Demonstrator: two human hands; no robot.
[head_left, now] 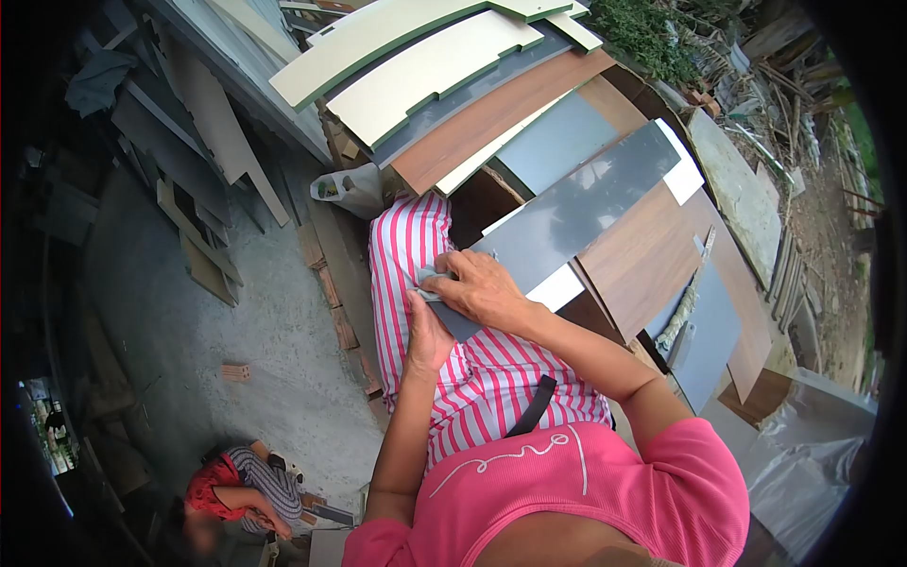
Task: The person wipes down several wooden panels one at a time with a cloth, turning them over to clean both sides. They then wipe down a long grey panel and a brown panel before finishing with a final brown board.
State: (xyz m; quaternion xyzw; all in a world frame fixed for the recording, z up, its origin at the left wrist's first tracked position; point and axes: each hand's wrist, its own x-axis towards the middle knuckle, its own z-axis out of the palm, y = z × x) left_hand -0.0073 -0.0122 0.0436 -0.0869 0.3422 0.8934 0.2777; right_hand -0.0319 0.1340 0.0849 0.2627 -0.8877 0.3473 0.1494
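A long dark-grey laminate panel slants from upper right to mid-frame. The left hand clasps its near end from below; the right hand presses what seems a small grey cloth onto it. Wiping is probably in hand; further strokes call for steady support.

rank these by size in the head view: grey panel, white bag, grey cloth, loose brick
1. grey panel
2. white bag
3. grey cloth and loose brick look alike: the cloth is half hidden under the right hand, the brick lies farther off
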